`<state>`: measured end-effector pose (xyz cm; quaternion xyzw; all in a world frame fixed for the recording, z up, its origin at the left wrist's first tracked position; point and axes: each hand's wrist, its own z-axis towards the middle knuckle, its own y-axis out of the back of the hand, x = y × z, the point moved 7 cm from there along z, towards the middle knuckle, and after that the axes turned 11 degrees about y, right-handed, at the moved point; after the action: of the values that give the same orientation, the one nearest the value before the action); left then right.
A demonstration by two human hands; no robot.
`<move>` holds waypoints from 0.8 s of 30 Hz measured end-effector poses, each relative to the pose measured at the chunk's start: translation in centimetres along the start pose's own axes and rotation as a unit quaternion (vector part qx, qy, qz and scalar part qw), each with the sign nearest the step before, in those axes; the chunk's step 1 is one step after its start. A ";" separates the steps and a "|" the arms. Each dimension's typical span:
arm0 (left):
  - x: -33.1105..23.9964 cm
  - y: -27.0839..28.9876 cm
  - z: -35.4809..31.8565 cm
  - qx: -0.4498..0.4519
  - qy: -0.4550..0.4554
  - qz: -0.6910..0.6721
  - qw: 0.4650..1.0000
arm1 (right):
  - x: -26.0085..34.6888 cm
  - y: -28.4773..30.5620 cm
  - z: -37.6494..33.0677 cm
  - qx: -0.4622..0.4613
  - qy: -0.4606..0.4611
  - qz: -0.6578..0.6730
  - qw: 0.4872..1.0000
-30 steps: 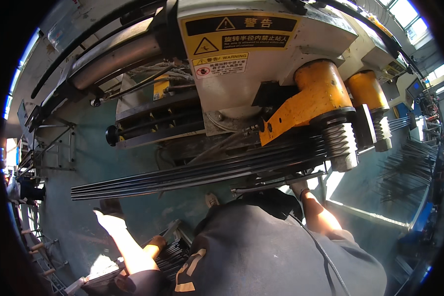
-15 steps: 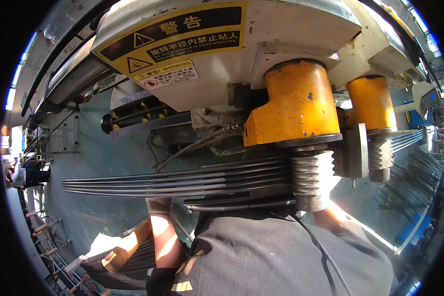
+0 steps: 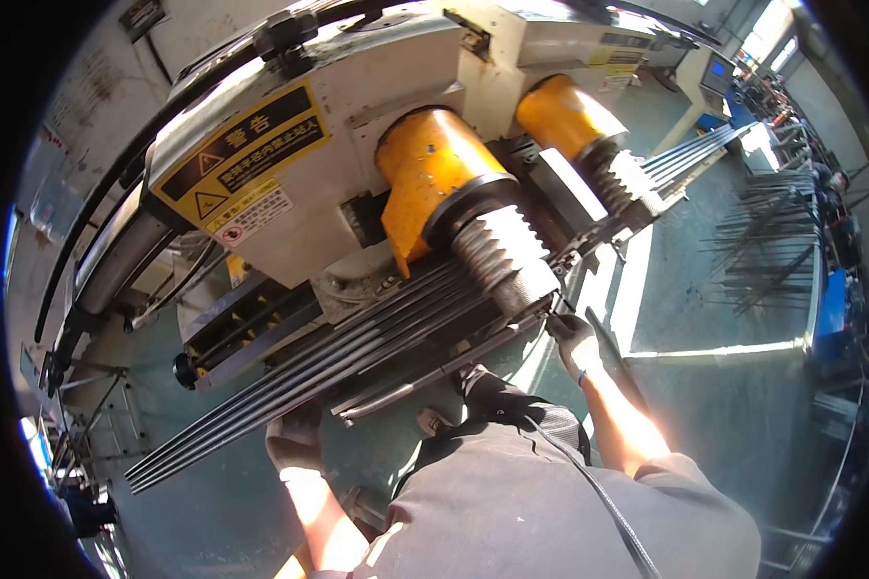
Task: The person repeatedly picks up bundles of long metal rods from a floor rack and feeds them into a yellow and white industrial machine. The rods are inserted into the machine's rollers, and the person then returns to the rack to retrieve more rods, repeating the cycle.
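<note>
A bundle of several long metal rods [image 3: 328, 359] runs slantwise through the bending machine, beneath its ribbed metal die [image 3: 502, 253]. My left hand [image 3: 295, 436], in a dark glove, is at the near edge of the rods; its fingers are hidden beside or under them. My right hand [image 3: 574, 340], also gloved, is curled near the lower end of the ribbed die, by a small dark part; what it holds is too small to make out. Above the die sits a scuffed orange cylinder housing [image 3: 444, 159].
A second orange housing [image 3: 572, 111] with its own ribbed die stands further right. A machine bar with a spring-like end [image 3: 396, 394] juts out in front of the rods. Loose rods [image 3: 768, 236] lie at the right. A grey cable [image 3: 589, 473] crosses my front.
The view has turned, so the machine and rods now slant up to the right. My right hand, before mostly hidden behind the ribbed die, now shows beside its lower end.
</note>
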<state>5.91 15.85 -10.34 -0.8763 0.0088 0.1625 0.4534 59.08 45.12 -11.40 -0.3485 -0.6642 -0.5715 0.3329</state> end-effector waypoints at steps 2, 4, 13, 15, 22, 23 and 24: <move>-0.1 -1.1 -1.7 0.122 0.007 0.002 0.992 | 4.3 1.0 1.0 -0.063 0.066 0.097 0.991; -1.0 -2.7 -2.7 0.245 0.020 0.017 0.969 | 7.2 2.1 1.9 -0.132 0.126 0.201 0.962; -6.4 -4.2 -7.6 0.202 -0.081 0.095 0.971 | 16.4 2.2 6.2 -0.099 0.115 0.489 0.859; -6.2 -6.2 -8.6 0.283 -0.073 0.122 0.949 | 15.0 0.7 8.2 -0.083 0.116 0.382 0.913; -9.0 -16.7 -15.0 0.042 -0.345 0.166 0.923 | 15.9 0.0 9.1 -0.062 0.028 0.564 0.823; -9.9 -19.3 -16.1 -0.005 -0.381 0.174 0.908 | 15.8 0.1 9.2 -0.034 0.024 0.573 0.819; -10.7 -22.0 -17.1 -0.053 -0.417 0.180 0.889 | 16.3 0.2 9.0 -0.025 0.028 0.576 0.817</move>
<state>4.11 13.73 19.40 -0.7339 -0.0316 0.5921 0.3315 50.13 55.46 1.32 -0.6592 -0.3184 -0.3013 0.6109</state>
